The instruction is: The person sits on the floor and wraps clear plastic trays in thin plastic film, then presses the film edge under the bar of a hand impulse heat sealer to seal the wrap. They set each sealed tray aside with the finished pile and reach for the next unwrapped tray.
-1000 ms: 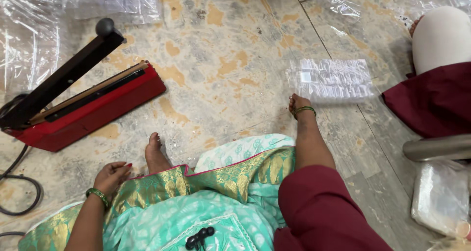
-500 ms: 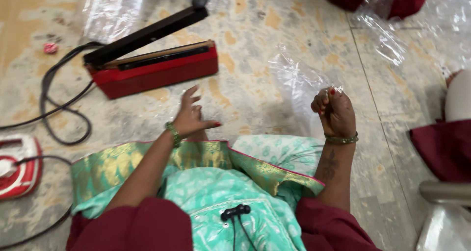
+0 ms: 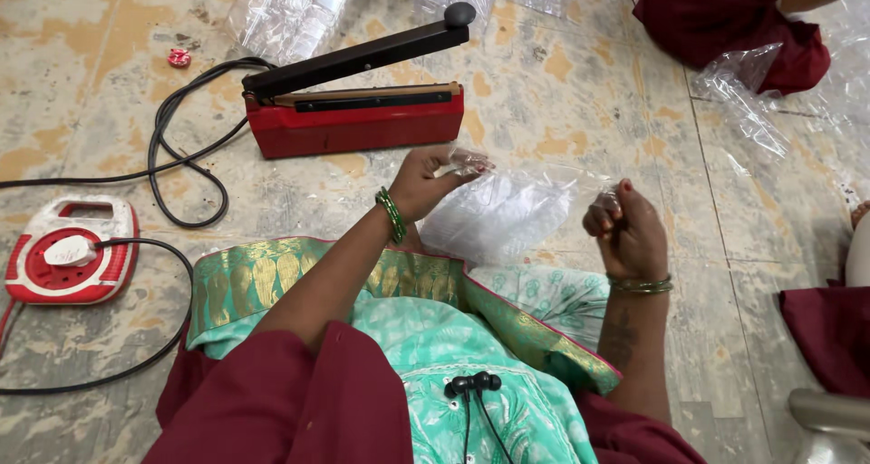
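While the left hand (image 3: 433, 178) pinches one top corner of a clear plastic bag (image 3: 507, 215) between thumb and fingertips, the right hand (image 3: 625, 231) grips the opposite corner in a closed fist, so the bag hangs stretched between them above the lap. Just beyond the left hand sits a red heat sealer (image 3: 358, 120) with its black arm raised. Farther to that hand's left, a black cable (image 3: 181, 156) runs to a red-and-white extension reel (image 3: 68, 251).
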`<move>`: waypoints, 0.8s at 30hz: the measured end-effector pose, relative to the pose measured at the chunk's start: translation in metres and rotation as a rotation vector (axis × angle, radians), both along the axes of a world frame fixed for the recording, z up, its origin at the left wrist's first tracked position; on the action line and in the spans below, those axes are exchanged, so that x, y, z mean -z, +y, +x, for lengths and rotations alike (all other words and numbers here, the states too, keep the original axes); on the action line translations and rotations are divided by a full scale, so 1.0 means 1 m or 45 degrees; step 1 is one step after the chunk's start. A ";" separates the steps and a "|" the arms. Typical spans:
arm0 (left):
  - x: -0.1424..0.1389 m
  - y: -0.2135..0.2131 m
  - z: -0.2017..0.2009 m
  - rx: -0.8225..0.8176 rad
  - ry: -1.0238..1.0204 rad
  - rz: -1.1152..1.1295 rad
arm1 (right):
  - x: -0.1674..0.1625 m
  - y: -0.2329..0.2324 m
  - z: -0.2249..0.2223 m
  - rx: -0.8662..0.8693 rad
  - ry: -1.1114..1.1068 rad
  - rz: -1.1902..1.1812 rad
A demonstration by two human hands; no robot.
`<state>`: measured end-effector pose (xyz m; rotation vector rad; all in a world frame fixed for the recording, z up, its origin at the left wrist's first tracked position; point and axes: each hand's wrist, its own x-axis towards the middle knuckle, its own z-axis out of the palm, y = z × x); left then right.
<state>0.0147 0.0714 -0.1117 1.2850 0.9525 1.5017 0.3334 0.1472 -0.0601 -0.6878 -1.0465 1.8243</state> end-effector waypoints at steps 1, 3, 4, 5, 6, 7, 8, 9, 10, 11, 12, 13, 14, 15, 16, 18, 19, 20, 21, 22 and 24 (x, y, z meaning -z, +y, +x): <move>-0.005 -0.002 0.000 -0.042 -0.020 -0.014 | -0.004 0.002 0.003 0.046 -0.100 0.051; -0.015 -0.005 -0.002 -0.142 0.014 0.141 | -0.011 0.004 0.009 0.125 -0.266 0.142; -0.020 -0.006 -0.004 -0.192 0.031 0.218 | -0.013 0.004 0.012 0.159 -0.330 0.181; -0.023 -0.007 -0.006 -0.219 -0.047 0.185 | -0.015 0.004 0.015 0.192 -0.394 0.219; -0.027 -0.007 -0.008 -0.246 -0.125 0.150 | -0.016 0.004 0.016 0.180 -0.386 0.229; -0.029 -0.008 -0.011 -0.272 -0.200 0.115 | -0.016 0.004 0.016 0.170 -0.377 0.239; -0.030 -0.010 -0.018 -0.284 -0.187 0.184 | -0.015 0.004 0.016 0.161 -0.367 0.251; -0.030 -0.012 -0.025 -0.296 -0.173 0.255 | -0.013 0.004 0.015 0.172 -0.351 0.248; -0.029 -0.012 -0.028 -0.308 -0.160 0.327 | -0.012 0.005 0.015 0.181 -0.336 0.247; -0.026 -0.011 -0.026 -0.270 -0.086 0.301 | -0.010 0.006 0.015 0.189 -0.322 0.246; -0.022 -0.010 -0.023 -0.232 -0.008 0.276 | -0.006 0.007 0.015 0.188 -0.319 0.258; -0.017 -0.008 -0.019 -0.195 0.067 0.251 | -0.003 0.009 0.016 0.186 -0.318 0.271; -0.011 -0.007 -0.013 -0.159 0.140 0.224 | 0.001 0.012 0.020 0.184 -0.319 0.282; -0.004 -0.006 -0.007 -0.123 0.212 0.194 | 0.007 0.015 0.024 0.139 -0.277 0.307; 0.003 -0.004 -0.003 -0.087 0.283 0.164 | 0.014 0.018 0.029 0.094 -0.235 0.331; 0.013 0.005 -0.002 -0.057 0.146 -0.034 | 0.034 0.026 0.038 -0.014 -0.173 0.387; 0.016 0.010 -0.002 -0.037 0.078 -0.131 | 0.047 0.030 0.041 -0.078 -0.155 0.418; 0.018 0.014 0.000 -0.061 0.013 -0.060 | 0.060 0.033 0.045 -0.141 -0.141 0.446; 0.018 0.017 0.003 -0.085 -0.053 0.010 | 0.078 0.036 0.042 -0.148 -0.384 0.423; 0.016 0.020 0.006 -0.111 -0.117 0.080 | 0.097 0.038 0.037 -0.156 -0.623 0.397; 0.002 0.029 0.024 -0.232 0.110 0.036 | 0.132 0.033 0.029 -0.246 -1.289 0.281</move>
